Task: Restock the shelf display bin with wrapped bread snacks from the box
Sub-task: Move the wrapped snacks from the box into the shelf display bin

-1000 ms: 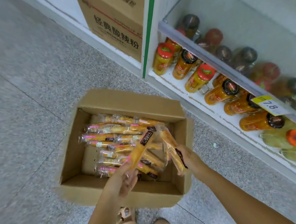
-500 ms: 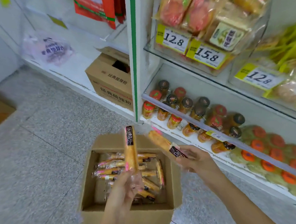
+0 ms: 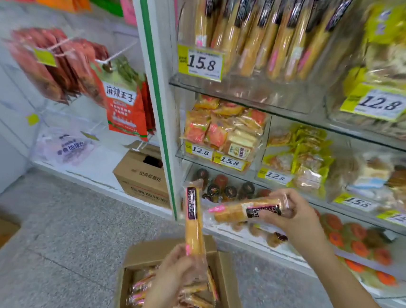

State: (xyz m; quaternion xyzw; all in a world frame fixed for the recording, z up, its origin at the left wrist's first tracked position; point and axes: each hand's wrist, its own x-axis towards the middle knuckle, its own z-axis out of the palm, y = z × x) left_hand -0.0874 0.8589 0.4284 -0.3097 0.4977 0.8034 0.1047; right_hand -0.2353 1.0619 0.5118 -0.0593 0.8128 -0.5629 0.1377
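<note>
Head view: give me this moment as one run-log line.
left hand grips upright snack over box | right hand grips sideways snack | bin higher up, not yet reached

Left-hand grip (image 3: 170,281): wrapped bread snack (image 3: 194,223), upright. Right-hand grip (image 3: 298,219): second bread snack (image 3: 238,210), near level. Box (image 3: 230,305) below; display bin (image 3: 252,90) above.

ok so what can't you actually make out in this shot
Head view only:
- Snack count in the box: left hand covers it, bottom edge cuts it off.
- How full the display bin is: top edge crops it.
- Print on the upright snack and the tilted snack in the right hand: blurred.
</note>
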